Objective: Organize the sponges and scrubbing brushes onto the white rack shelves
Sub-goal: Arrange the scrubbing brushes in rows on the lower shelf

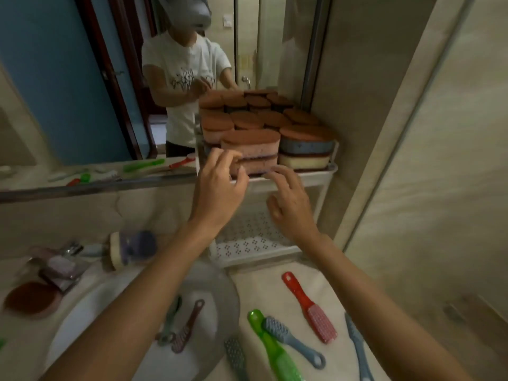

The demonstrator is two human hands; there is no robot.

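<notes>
Our left hand is resting curled fingers against the near face of the pink sponge stack on the white rack's top shelf; we cannot tell whether it is gripping. Our right hand is hovering relaxed and empty just right of it. A red brush is lying on the near counter.

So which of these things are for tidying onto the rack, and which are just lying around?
For the job: white plastic rack; brown-topped oval sponges stacked on it; red plastic scrubbing brush; green see-through brush; blue-grey brush; loose brown round sponge beside the sink.
Just lying about: shiny purple packets; white sink basin; wall mirror.
</notes>
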